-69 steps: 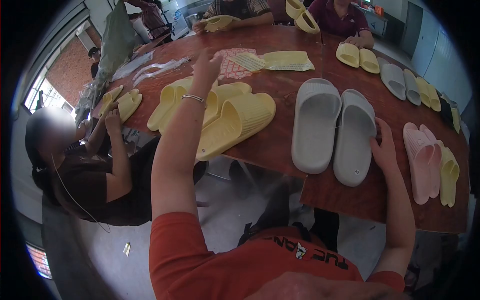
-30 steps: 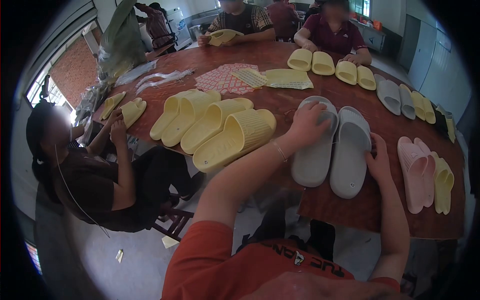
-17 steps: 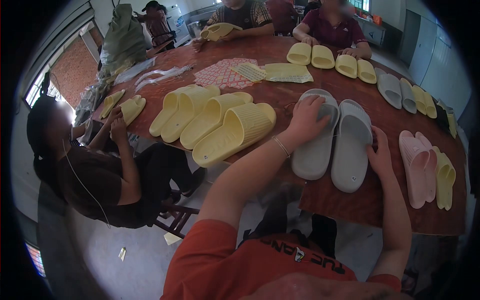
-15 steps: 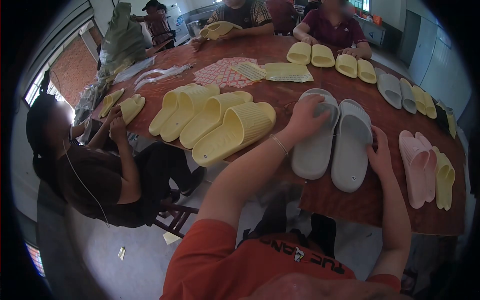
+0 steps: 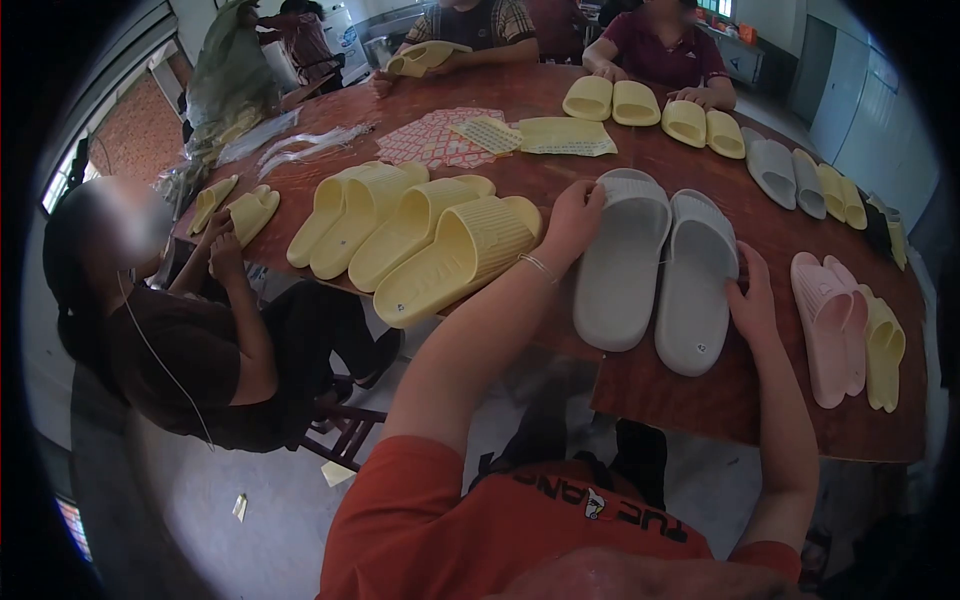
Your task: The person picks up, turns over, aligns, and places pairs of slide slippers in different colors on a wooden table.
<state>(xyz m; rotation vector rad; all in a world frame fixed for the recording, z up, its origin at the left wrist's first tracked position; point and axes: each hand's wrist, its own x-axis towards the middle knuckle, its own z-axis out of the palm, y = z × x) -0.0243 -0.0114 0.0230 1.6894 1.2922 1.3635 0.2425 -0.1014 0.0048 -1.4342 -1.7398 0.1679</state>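
Note:
A pair of grey slide slippers lies side by side at the table's front edge, toes pointing away from me. My left hand (image 5: 577, 222) grips the outer side of the left grey slipper (image 5: 610, 290) near its strap, fingers curled along the edge. On the other side, my right hand (image 5: 752, 300) holds the outer edge of the right grey slipper (image 5: 693, 325), thumb near the insole. A small size sticker shows on that slipper's heel. To the left, two pairs of yellow slippers (image 5: 430, 275) stand close to my left forearm.
Pink slippers (image 5: 826, 335) and small yellow slippers (image 5: 884, 350) lie at right on the red-brown table (image 5: 690, 408). More yellow slippers (image 5: 588, 100) line the far edge. Sticker sheets (image 5: 440, 140) lie mid-table. A co-worker (image 5: 170, 340) sits at left; others sit opposite.
My left hand has slid off the top of the left grey slipper's strap to its outer side. My right hand stays at the right slipper's edge. The view has shifted slightly.

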